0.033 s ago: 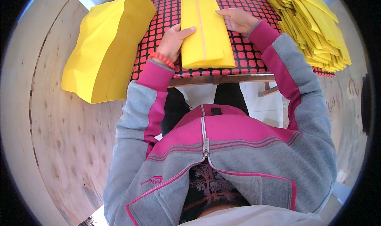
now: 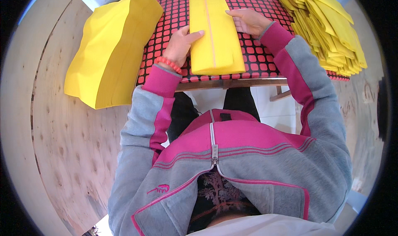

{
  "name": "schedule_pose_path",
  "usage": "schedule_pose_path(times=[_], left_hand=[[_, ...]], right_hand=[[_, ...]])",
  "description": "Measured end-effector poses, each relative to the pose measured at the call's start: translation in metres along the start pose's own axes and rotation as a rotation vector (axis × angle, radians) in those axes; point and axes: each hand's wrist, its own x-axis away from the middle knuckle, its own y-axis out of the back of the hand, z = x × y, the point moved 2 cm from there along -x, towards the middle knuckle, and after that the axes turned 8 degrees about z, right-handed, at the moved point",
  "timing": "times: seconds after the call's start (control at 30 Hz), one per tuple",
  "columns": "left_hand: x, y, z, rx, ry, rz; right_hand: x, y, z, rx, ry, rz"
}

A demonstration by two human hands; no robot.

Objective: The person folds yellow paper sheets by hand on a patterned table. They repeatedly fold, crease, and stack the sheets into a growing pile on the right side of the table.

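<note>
A long folded piece of yellow sheet material (image 2: 219, 37), perhaps fabric, lies over the patterned table with a pale line down its length. My left hand (image 2: 179, 44), a red bead bracelet (image 2: 168, 63) at its wrist, grips the left edge with the thumb on top and the fingers hidden beneath. At the right edge, my right hand (image 2: 249, 21) pinches the piece between thumb and fingers. The near end shows a rounded fold, with the layers slightly apart.
The table (image 2: 259, 66) wears a red-and-black checked cover. A tall stack of flat yellow sheets (image 2: 114, 49) stands to the left, partly over a wooden board (image 2: 78, 153). Several folded yellow pieces (image 2: 325, 31) are heaped at the right.
The near end of the folded yellow piece has come slightly toward me. My left hand has shifted a little downward with it; my right hand has hardly moved.
</note>
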Motion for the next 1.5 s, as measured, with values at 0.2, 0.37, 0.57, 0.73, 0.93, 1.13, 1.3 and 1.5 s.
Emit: schedule_pose_path(times=[0.2,0.37,0.57,0.73,0.93,1.13,1.3,1.5], left_hand=[[0.023,0.006,-0.004,-0.477,-0.094,-0.162],[0.027,0.007,-0.005,-1.023,-0.233,-0.290],[0.025,-0.023,-0.004,-1.324,-0.468,-0.216],[0.016,-0.030,-0.006,-1.409,-0.493,-0.115],[0.006,-0.038,0.003,-1.531,-0.447,0.021],[0.007,-0.042,0.009,-1.535,-0.348,0.004],[0.004,-0.045,0.008,-1.523,-0.295,0.032],[0.003,-0.044,0.012,-1.514,-0.266,0.028]], right_hand=[[0.019,0.010,0.012,0.294,-0.030,0.077],[0.035,0.006,0.018,0.367,-0.040,0.040],[0.047,0.030,0.033,0.686,-0.021,-0.073],[0.014,0.058,0.027,0.696,0.303,-0.150],[-0.023,0.042,0.018,1.043,0.801,-0.169],[-0.039,-0.009,0.027,1.376,0.918,0.230],[-0.054,-0.024,0.021,1.400,0.827,0.422],[-0.075,-0.013,0.011,1.553,0.739,0.457]])
